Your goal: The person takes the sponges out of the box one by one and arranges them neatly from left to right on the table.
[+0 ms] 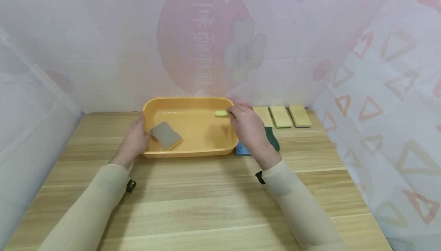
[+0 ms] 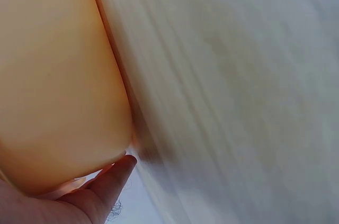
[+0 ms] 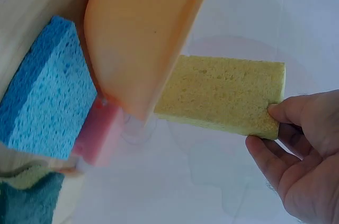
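A shallow yellow-orange basin stands on the wooden table. At its left end my left hand grips the wall; in the left wrist view, fingertips meet the basin's lower corner. A grey-topped sponge with a yellow side lies tilted inside, close to that hand. Over the basin's right rim, my right hand pinches a yellow sponge by one end, thumb on one side and fingers on the other. Its free end overlaps the basin in the head view.
Right of the basin lie a blue sponge, a pink sponge and a green piece, partly behind my right arm. Three pale yellow sponges line the table's back edge. Printed white cloth hangs behind and at both sides.
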